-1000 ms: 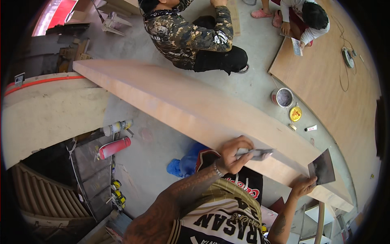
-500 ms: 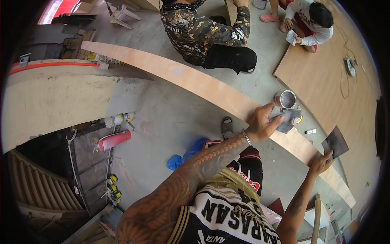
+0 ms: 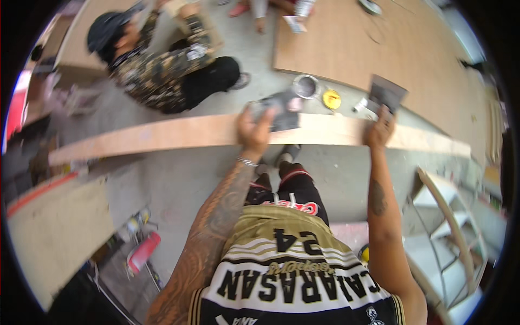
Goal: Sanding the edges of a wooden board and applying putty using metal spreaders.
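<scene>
My left hand grips a dark grey flat putty spreader, blurred, with a pinkish dab by its far edge. Closed around the lower edge of a second dark, square putty spreader is my right hand. Both hands are over a long, pale wooden board that runs across in front of me. Beyond the board stands an open can of grey paste. A round yellow lid and a small white tube lie to its right.
A person in a camouflage top sits beyond the board at left. Another person's hands show at the top edge. A large wooden panel lies far right. A red cylinder is at lower left, a shelf frame at lower right.
My view has turned, so the board now runs nearly level across it. Both hands keep their putty spreaders. The person in camouflage appears farther left.
</scene>
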A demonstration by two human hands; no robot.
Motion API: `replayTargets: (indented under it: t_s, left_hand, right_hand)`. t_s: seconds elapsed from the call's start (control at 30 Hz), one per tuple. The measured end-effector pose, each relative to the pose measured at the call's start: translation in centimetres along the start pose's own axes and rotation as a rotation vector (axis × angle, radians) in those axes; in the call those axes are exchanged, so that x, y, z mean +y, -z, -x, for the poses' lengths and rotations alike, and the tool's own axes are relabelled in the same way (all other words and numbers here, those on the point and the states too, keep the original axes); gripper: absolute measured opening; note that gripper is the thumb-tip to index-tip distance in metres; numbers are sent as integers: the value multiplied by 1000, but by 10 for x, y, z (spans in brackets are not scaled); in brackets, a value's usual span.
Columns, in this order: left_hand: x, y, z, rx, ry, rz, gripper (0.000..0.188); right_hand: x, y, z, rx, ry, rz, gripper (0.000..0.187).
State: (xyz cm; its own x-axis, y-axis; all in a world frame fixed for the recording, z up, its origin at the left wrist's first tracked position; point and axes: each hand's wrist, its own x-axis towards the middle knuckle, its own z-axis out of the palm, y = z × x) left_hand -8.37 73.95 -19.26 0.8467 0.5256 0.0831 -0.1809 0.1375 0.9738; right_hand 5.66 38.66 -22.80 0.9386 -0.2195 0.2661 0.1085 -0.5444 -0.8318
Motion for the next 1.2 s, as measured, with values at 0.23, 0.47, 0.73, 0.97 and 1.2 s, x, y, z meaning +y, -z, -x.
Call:
replayTargets:
  t_s: [0.23, 0.47, 0.73, 0.97, 1.2]
  left_hand:
    - [3, 3, 1, -30, -58, -22, 14]
    - [12, -4, 2, -48, -24, 171, 30]
    - [45, -24, -6, -55, 379, 295, 36]
    - [95, -42, -32, -290, 803, 303, 38]
    - [121, -42, -57, -566, 886, 225, 37]
  right_hand:
    - [-66, 0, 7, 77, 270, 48, 25]
    - [-90, 7, 35, 170, 171, -277, 24]
    - [-110, 34, 68, 140, 62, -263, 29]
    - [-145, 52, 71, -32, 451, -127, 58]
    - [-164, 55, 93, -116, 601, 92, 61]
